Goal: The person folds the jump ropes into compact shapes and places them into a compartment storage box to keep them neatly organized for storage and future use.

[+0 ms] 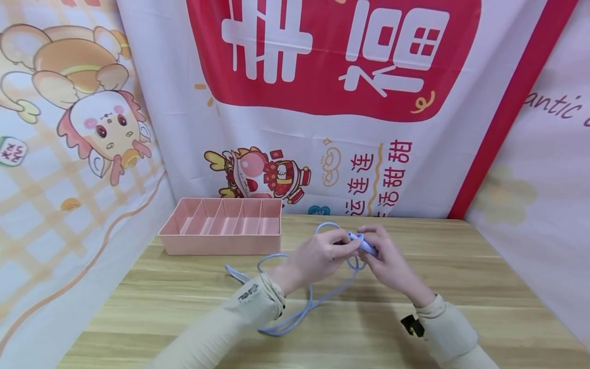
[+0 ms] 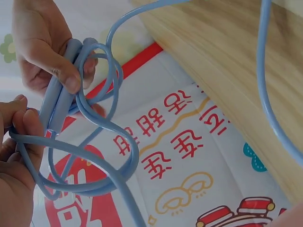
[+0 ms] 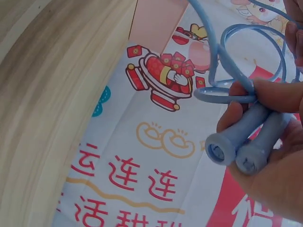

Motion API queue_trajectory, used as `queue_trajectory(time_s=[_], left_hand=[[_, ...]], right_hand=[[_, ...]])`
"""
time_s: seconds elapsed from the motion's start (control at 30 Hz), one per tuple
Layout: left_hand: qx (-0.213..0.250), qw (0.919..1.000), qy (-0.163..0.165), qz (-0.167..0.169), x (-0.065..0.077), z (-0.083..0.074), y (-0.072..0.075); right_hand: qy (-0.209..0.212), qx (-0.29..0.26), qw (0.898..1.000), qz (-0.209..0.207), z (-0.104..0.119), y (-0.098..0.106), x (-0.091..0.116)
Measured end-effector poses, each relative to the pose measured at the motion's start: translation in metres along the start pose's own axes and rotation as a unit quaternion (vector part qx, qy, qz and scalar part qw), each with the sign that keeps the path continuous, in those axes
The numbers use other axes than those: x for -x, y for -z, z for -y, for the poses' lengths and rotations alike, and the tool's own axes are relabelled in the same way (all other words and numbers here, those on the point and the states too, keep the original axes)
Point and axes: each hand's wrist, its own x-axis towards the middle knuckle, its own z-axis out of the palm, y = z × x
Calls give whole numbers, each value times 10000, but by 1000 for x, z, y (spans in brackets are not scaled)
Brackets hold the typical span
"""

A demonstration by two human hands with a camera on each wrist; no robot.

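A light blue jump rope has its two handles (image 2: 61,101) side by side in my right hand (image 1: 391,264), whose thumb lies across them. In the right wrist view, the round handle ends (image 3: 221,147) point out past the fingers. My left hand (image 1: 318,256) is close against the right one and pinches the cord near the handles, as the left wrist view shows. Loops of cord (image 2: 116,137) hang around the handles. More of the cord (image 1: 295,319) trails over the tabletop beneath my wrists. Parts of the handles are hidden by my fingers.
A pink box (image 1: 221,245) with several narrow compartments stands at the back left of the wooden table (image 1: 484,302). Behind the table hangs a printed red and white cloth (image 1: 295,118), and patterned sheets (image 1: 69,205) enclose the sides.
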Motion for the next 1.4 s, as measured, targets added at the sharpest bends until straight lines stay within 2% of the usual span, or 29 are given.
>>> queue_trajectory(time_s=[0.23, 0.43, 0.53, 0.67, 0.8, 0.97, 1.07, 1.13, 1.23, 1.4], left_hand=[[280, 9990, -24, -346, 2, -5, -7], [544, 9949, 441, -726, 7, -7, -12], [938, 9877, 766, -993, 9, -10, -18], [1625, 9721, 1149, -1240, 11, -14, -25], [2047, 9616, 1414, -1160, 14, -14, -25], [2322, 9531, 1710, -918, 17, -11, -20], [2341, 9536, 1714, -808, 18, -8, -19], [2269, 9571, 1649, -732, 19, -6, -18], [2002, 9652, 1569, -609, 20, -2, -18], [1222, 9825, 1359, -359, 24, 3, -18]], right_hand=[[48, 49, 9998, 173, 4, -1, 1], [214, 74, 9996, -165, 4, -1, 2], [260, 139, 9985, -457, 5, -1, 1], [321, 350, 9957, -795, 6, -2, 1], [324, 370, 9951, -852, 8, -1, 2], [129, -62, 9984, -549, 12, 3, 2], [-105, -364, 9986, -373, 16, 7, 3], [-314, -613, 9972, -284, 19, 10, 3], [-560, -847, 9947, -154, 23, 13, 2], [-789, -1112, 9907, 43, 22, 14, 2]])
